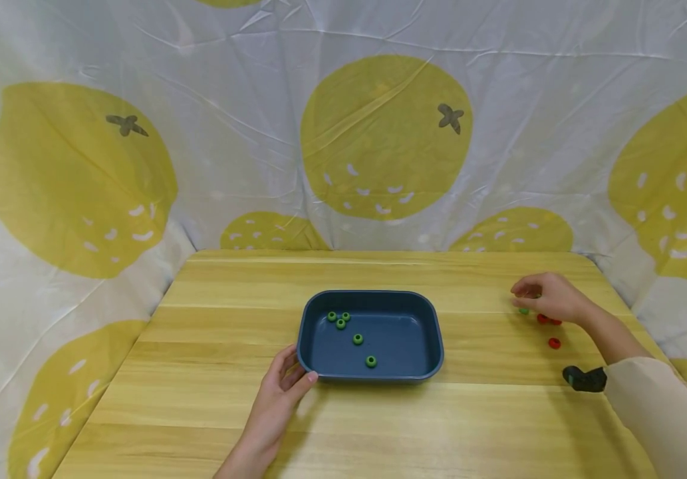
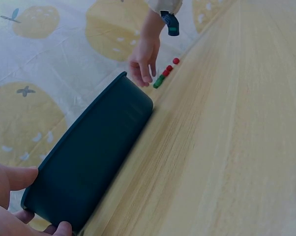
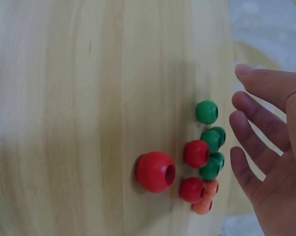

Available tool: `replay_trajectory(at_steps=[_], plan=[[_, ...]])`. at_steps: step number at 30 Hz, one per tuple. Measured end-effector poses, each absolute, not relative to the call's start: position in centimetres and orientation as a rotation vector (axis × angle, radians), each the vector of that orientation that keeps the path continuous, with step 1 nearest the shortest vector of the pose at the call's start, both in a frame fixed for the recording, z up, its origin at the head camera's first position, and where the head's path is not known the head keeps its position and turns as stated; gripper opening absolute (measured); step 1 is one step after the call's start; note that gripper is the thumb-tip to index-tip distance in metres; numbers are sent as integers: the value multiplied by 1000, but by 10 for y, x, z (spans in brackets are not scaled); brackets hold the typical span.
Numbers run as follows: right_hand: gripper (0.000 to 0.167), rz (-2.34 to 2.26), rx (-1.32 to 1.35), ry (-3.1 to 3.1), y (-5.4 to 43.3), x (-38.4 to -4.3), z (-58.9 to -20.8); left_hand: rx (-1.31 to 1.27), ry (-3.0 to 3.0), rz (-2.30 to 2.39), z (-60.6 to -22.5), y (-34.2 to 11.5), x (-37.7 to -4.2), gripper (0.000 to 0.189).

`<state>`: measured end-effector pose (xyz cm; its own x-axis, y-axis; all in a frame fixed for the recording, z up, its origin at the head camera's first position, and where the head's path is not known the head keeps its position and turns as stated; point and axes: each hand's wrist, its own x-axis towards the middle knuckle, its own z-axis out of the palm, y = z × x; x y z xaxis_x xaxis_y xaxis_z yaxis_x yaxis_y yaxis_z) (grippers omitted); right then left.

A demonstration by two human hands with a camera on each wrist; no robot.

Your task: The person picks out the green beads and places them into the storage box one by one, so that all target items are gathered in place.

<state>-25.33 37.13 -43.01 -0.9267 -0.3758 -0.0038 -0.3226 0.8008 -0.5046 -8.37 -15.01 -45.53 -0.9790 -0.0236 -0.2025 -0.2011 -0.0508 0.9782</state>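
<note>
Tray (image 1: 403, 332), dark-blue, smooth, round-cornered: left hand (image 1: 280, 386) gripping one corner; five holed green beads (image 1: 355, 339) inside. Right hand (image 1: 552, 297), fingers loosely parted, beside round red, green, orange beads (image 3: 195, 154).

A creased white cloth (image 1: 235, 133) printed with yellow fruits (image 1: 379, 146) (some bearing dark stem marks (image 1: 451, 118)) hangs from eight o'clock through twelve to four around a wood-grained table (image 1: 199, 372).

The dark blue tray (image 1: 394, 339) looks like smooth plastic, softly shiny inside. The green beads (image 3: 207, 112) and red beads (image 3: 152, 172) have a smooth, lightly glossy finish. The bench (image 1: 487, 426) shows smooth wood grain with a faint sheen; the fruit-print backdrop (image 1: 241, 140) is creased, satiny cloth, the sleeve (image 1: 666, 406) matt fabric.
</note>
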Motion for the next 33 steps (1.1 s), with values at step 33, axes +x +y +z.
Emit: replay_trajectory(at_steps=[33], plan=[[20, -733, -506, 2932, 386, -246, -454, -241, 2065, 2178, -456, -150, -84, 63]])
